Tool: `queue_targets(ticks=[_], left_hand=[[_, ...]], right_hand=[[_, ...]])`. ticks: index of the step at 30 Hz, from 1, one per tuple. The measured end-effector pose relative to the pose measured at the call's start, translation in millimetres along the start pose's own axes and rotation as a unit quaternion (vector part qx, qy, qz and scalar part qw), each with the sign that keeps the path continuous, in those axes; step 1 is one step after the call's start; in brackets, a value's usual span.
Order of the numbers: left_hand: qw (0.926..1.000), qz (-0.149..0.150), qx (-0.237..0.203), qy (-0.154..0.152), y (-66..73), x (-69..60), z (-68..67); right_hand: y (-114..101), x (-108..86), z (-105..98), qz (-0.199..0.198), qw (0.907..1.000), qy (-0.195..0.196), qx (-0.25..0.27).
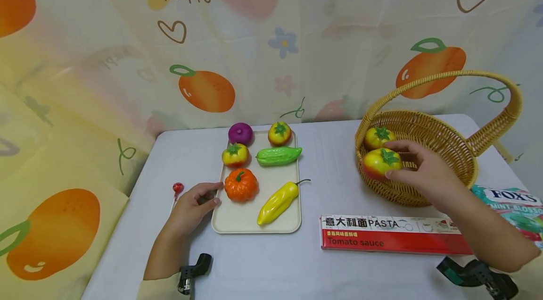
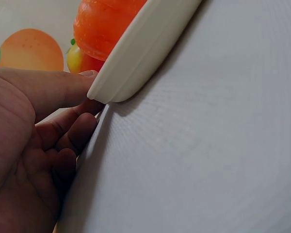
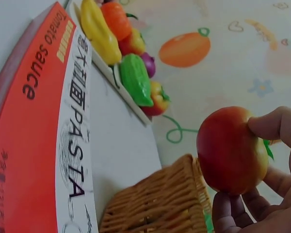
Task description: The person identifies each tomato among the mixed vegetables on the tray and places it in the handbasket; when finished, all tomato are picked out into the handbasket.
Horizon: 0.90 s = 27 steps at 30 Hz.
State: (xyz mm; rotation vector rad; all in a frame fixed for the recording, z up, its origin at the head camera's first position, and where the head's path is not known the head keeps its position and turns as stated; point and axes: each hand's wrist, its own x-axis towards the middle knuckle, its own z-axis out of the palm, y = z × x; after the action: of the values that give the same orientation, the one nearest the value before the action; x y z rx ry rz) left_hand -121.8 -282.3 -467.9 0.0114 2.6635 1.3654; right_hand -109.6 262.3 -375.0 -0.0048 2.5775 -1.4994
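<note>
Closest to the wearer on the white tabletop (image 1: 314, 281), a red-and-white pasta box (image 1: 394, 236) lies at right, beside a mint packet (image 1: 513, 210) partly hidden by the right forearm. Across to the left, a red lollipop (image 1: 178, 187) rests near the person's left hand (image 1: 195, 205). That hand's grip is closed lightly on the left rim of a cream tray (image 1: 237, 223), thumb and bent fingers touching it.

In the tray's near half are a yellow pepper (image 1: 277, 203), its stem crossing the right rim, and an orange pumpkin (image 1: 241, 185).

At right, the person's right hand (image 1: 428, 172) pinches a red-yellow fruit (image 1: 377, 166) between thumb and fingers, the grip only as wide as the fruit. It is held above the left rim of a wicker basket (image 1: 445, 149); just beyond, a similar fruit (image 1: 379, 137) sits inside.

The step in hand seems to be moving this fruit at the basket; in or out cannot be told. Either way, the next move probably calls for a steady pinch and clearance from rim and neighbour.

In the tray's far half are a green gourd (image 1: 277, 156), two more red-yellow fruits and a purple onion (image 1: 240, 134). A fruit-print cloth (image 1: 254, 40) hangs behind.
</note>
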Motion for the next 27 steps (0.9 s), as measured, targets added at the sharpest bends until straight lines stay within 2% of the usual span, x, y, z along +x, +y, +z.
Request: queue_targets(ticks=[7,17,27], left_hand=[[1.0000,0.001,0.000,-0.002,1.0,0.0,0.4],[1.0000,-0.005,-0.004,-0.001,1.6,0.8,0.5],[1.0000,-0.006,0.002,-0.003,1.8,-1.0,0.4]], right_hand=[[10.5,5.5,-6.4,-0.014,0.9993,0.031,-0.017],[18.6,14.0,-21.5,0.012,0.9986,0.037,-0.038],[29.7,24.3,-38.3,0.022,0.9973,0.051,-0.047]])
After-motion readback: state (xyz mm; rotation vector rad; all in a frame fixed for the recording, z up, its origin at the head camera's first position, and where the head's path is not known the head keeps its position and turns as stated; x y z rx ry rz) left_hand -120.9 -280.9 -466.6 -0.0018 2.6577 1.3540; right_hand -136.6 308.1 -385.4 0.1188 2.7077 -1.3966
